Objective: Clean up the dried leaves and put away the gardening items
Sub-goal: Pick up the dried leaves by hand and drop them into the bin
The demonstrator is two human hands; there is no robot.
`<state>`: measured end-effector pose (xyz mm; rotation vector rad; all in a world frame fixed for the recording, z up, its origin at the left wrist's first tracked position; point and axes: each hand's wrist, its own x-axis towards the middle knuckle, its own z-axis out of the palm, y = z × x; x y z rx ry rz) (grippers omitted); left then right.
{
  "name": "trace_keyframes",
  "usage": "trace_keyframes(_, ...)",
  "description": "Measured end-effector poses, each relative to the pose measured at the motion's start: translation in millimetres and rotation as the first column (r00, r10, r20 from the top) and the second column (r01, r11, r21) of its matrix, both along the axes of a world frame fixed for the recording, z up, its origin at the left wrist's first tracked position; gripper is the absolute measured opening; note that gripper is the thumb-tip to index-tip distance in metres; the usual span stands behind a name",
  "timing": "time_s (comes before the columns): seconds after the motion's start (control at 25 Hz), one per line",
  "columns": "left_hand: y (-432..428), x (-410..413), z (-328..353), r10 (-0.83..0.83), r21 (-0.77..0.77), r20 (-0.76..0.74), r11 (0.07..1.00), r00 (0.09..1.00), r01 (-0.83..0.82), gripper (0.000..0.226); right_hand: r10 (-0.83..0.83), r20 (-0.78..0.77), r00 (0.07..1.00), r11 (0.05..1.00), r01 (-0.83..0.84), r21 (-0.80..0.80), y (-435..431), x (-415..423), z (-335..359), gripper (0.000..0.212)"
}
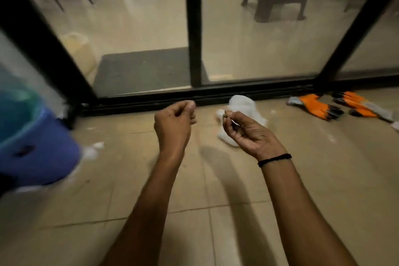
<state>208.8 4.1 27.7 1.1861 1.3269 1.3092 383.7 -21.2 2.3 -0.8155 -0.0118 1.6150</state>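
Two hands at the centre of the frame, above tan floor tiles. Left hand (174, 120), left of centre: fingers curled in, thumb laid against the forefinger; impossible to tell whether anything sits in that pinch. Right hand (245, 130), right of centre, palm turned up, black cord at the wrist: thumb and forefinger nipped on a tiny dark scrap (224, 116), probably a bit of dried leaf, the other fingers loosely bent.

Just behind the right hand, against the black door track (151, 101), a crumpled white plastic bag (243, 103) on the floor. Farther right along the track, a pair of orange-and-grey garden gloves (314, 104), flat on the tiles, side by side, apart from the bag. At the left edge, blurred, a blue bucket (36, 149). Small white bits (98, 145) scattered on the tiles near it.

Handling, as a judgement:
- **Scrap:** near weightless and brittle, apt to crumble if squeezed or drift off if waved. Best kept in a gentle fingertip pinch and carried low to a container.
- **Bag:** thin, limp, slippery. Best taken by the rim or a bunched fold.
- **Gloves:** soft and floppy, coated palms likely grippy. Easy to gather by the cuffs, both in one grasp.

Other dried leaves not made out through the blur.
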Motion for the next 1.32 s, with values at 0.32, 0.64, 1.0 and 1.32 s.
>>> trace_keyframes(0.32, 15, -303, 24, 0.618, 0.188, -0.322, 0.784, 0.717, -0.591, 0.032, 0.457, 0.107, 0.883, 0.875, -0.468, 0.127, 100, -260, 56, 0.006)
trace_keyframes(0.64, 69, -421, 5, 0.598, 0.01, -0.468, 0.74, 0.651, -0.673, 0.013, 0.506, 0.667, 0.547, 0.7, -0.712, 0.052, 153, -433, 76, 0.016)
trace_keyframes(1.0, 52, -372, 49, 0.647, 0.043, -0.504, 0.68, 0.572, -0.732, 0.033, 0.386, 0.73, 0.564, 0.767, -0.636, 0.086, 155, -434, 62, 0.041)
trace_keyframes(1.32, 76, -284, 28, 0.656, 0.167, -0.363, 0.745, 0.662, -0.646, 0.024, 0.394, 0.517, 0.76, 0.881, -0.472, 0.022, 147, -334, 56, 0.009)
